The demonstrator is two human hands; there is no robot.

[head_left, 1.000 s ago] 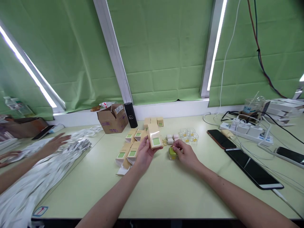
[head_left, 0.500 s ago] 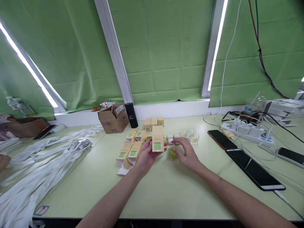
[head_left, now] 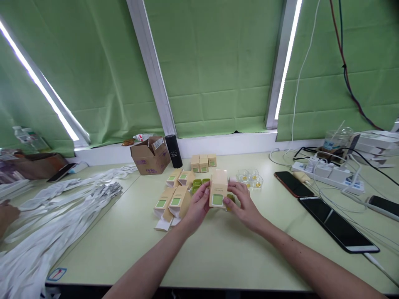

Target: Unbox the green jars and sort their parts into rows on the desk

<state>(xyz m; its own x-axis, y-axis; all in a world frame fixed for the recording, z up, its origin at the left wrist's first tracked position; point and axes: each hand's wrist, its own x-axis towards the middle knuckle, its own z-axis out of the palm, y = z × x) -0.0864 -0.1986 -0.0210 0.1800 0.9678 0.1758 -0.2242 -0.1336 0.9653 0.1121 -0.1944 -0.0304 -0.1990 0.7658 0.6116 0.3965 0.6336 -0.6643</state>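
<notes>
A small beige carton [head_left: 219, 187] with a green square on its front is held upright between my two hands. My left hand [head_left: 197, 205] is closed on its left side. On the right side, my right hand [head_left: 246, 205] grips it, thumb at the lower front corner. Partly hidden behind the carton and my right fingers is a small green-and-clear jar [head_left: 230, 202]. Several open beige cartons [head_left: 179, 201] lie left of my left hand, flaps towards me. Green pieces [head_left: 197, 185] sit just behind that hand. Clear cups with yellow centres [head_left: 249, 177] stand beyond my right hand.
Three closed cartons [head_left: 203, 162] stand at the back, near a black cylinder [head_left: 173, 151] and a cardboard box [head_left: 150, 160]. White straps [head_left: 71, 220] cover the left side, by another person's hand [head_left: 8, 216]. Phones [head_left: 338, 224] and a power strip [head_left: 330, 177] with cables lie right.
The carton has moved slightly right and down, in front of the green jar. My right hand has left the jar and taken hold of the carton's right side.
</notes>
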